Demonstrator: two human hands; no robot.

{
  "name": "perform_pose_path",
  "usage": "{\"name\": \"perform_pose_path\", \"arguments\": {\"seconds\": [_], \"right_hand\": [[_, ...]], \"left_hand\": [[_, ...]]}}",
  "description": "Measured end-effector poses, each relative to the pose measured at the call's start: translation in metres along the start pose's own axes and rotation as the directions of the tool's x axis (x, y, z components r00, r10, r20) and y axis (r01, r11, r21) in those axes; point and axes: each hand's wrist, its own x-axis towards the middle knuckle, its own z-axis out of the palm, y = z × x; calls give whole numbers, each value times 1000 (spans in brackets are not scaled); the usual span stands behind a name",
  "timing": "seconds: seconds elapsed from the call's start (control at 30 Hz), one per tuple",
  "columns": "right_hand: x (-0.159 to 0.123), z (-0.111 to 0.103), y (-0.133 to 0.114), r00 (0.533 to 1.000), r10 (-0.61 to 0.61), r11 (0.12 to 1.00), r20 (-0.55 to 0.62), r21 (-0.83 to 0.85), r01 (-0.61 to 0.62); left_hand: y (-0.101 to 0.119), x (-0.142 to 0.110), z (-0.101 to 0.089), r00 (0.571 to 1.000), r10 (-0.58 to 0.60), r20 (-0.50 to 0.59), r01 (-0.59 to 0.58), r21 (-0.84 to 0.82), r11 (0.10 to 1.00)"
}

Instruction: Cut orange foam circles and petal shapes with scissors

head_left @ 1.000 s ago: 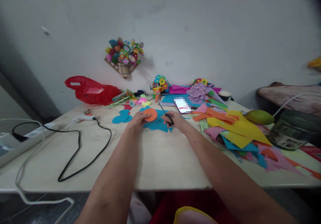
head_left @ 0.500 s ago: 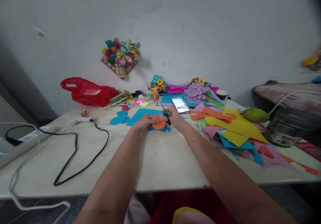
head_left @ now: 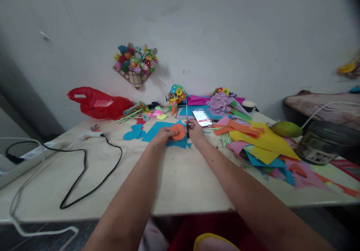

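Note:
My left hand (head_left: 162,136) pinches a round orange foam piece (head_left: 178,131) and holds it up over a blue foam sheet (head_left: 157,129) lying on the table (head_left: 174,176). My right hand (head_left: 195,130) grips a pair of black-handled scissors (head_left: 187,123), the blades pointing up and away at the right edge of the orange piece. Blue cut-out shapes (head_left: 134,133) lie to the left of the sheet.
A phone (head_left: 201,117) lies just beyond my right hand. Piles of coloured foam sheets (head_left: 261,140), paper flowers (head_left: 221,101), a mango (head_left: 286,129) and a dark jar (head_left: 323,142) fill the right side. A glue gun (head_left: 88,134) with black cord, power strip (head_left: 22,159) and red bag (head_left: 98,102) lie left.
My left hand has moved the orange piece to the right, toward the scissors. The scissors in my right hand have swung from leaning left to nearly upright beside the orange piece.

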Motion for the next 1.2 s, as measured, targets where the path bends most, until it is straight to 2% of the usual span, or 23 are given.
{"name": "perform_pose_path", "arguments": {"seconds": [0.13,0.33,0.47,0.63,0.87,1.0,1.2], "right_hand": [[0,4,4,997,-5,1000,-73,19,6],[-4,6,-2,994,-20,1000,-105,-13,18],[-10,5,-14,988,111,993,-105,-35,-115],[-20,5,-27,969,243,965,47,-117,-236],[-26,5,-27,922,281,954,265,-183,-238],[-27,4,-27,910,267,959,319,-177,-220],[-26,1,-25,910,240,967,338,-163,-195]], "left_hand": [[-3,1,6,999,25,-45,-26,-13,1000],[-5,4,6,993,84,-83,-88,-42,995],[-1,6,1,972,131,-197,-149,-82,985],[5,6,-1,929,140,-343,-202,-154,967],[7,6,-2,917,132,-377,-222,-205,953],[5,8,-5,918,141,-370,-243,-245,939],[3,10,-5,918,128,-376,-238,-262,935]]}}
